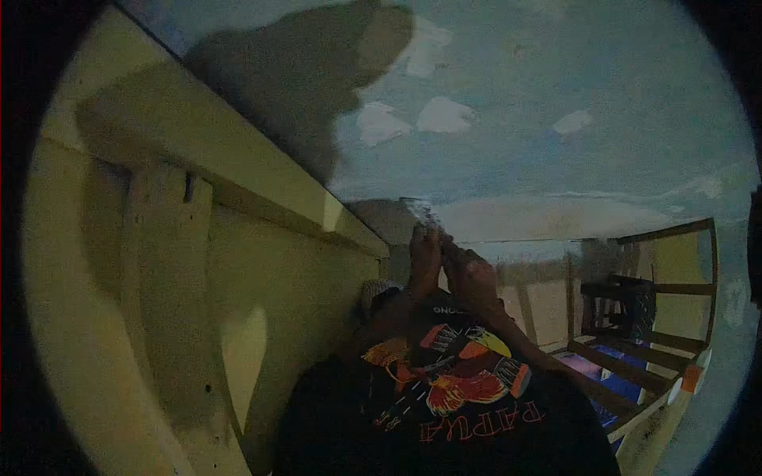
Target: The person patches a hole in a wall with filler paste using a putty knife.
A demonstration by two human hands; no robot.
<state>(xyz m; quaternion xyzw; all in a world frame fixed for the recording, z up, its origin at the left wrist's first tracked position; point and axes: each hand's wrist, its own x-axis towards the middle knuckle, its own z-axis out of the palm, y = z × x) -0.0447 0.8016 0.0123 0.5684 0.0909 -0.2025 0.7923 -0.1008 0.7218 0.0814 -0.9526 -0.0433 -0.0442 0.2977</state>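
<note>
Both my hands are raised close together in front of my chest, in dim light. My left hand [427,252] points upward with its fingers drawn together. Beside it, my right hand [471,274] is closed, its fingertips near the left hand. What they hold, if anything, is too dark and small to make out. Just above the fingertips a ragged white patch [422,211] shows against the pale blue painted surface [508,163].
A yellowish wooden beam [238,151] and upright boards [167,301] run along my left. To the right stand a slatted wooden frame [713,270], a dark chair-like object [619,305] and a white and orange cup-like object [692,379]. Blue fabric [623,389] lies under the slats.
</note>
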